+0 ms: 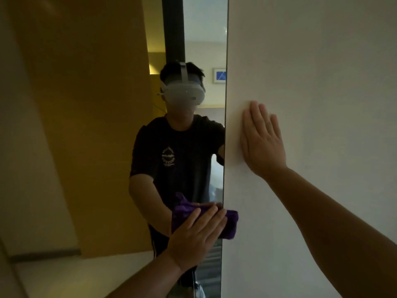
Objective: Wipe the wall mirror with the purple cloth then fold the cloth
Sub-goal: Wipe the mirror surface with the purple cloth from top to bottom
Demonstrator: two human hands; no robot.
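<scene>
The tall wall mirror fills the middle of the head view, its right edge meeting a white wall. A bunched purple cloth lies against the glass low down, overlapping that right edge. My left hand presses the cloth flat onto the mirror with straight fingers. My right hand rests open and flat on the white wall, just right of the mirror edge and higher than the cloth. The mirror reflects a person in a dark T-shirt wearing a headset.
The white wall takes up the whole right side. A yellowish-brown panel shows in the glass on the left, with pale floor below it. A small framed picture is reflected near the mirror's right edge.
</scene>
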